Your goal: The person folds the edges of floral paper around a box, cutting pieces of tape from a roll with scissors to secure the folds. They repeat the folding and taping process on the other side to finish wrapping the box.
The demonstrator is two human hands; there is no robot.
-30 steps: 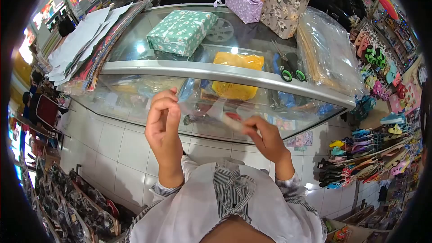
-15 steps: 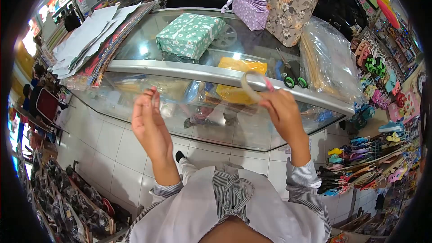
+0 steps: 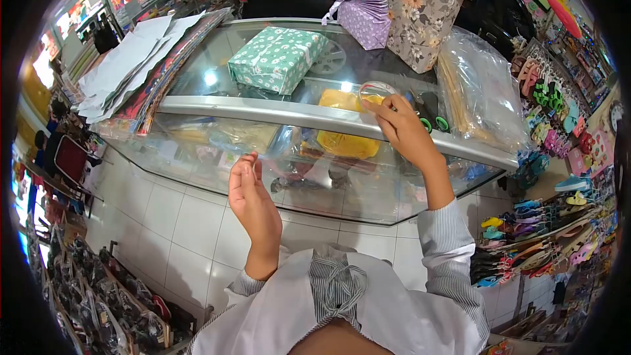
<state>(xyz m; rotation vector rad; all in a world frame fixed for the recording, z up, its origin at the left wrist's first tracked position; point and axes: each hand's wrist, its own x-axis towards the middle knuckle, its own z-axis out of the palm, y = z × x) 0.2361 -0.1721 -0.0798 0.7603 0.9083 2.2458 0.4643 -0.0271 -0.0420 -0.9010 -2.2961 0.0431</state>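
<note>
My right hand [image 3: 402, 130] grips a roll of clear tape [image 3: 376, 83] by its near side, just above the counter's metal edge. In front of the glass, my left hand [image 3: 255, 198] is raised with its thumb and fingertips together; anything between them is too small to make out. On the glass top sits a green daisy-patterned gift box [image 3: 277, 60]. Behind my right hand stand a purple wrapped package [image 3: 368, 20] with a pleated top and a tall brown floral package [image 3: 422, 16]. Green-handled scissors [image 3: 434, 123] lie right of that hand.
A stack of paper sheets [image 3: 135, 69] covers the counter's left end. Clear plastic bags [image 3: 483, 85] lie at the right end. The metal edge [image 3: 263, 112] runs along the front of the glass counter. Sandals [image 3: 519, 240] hang at the right; wrapped goods [image 3: 98, 296] stand lower left.
My right hand has moved the tape roll up and slightly left, over the glass top. My left hand has shifted right and down, its fingertips still together.
</note>
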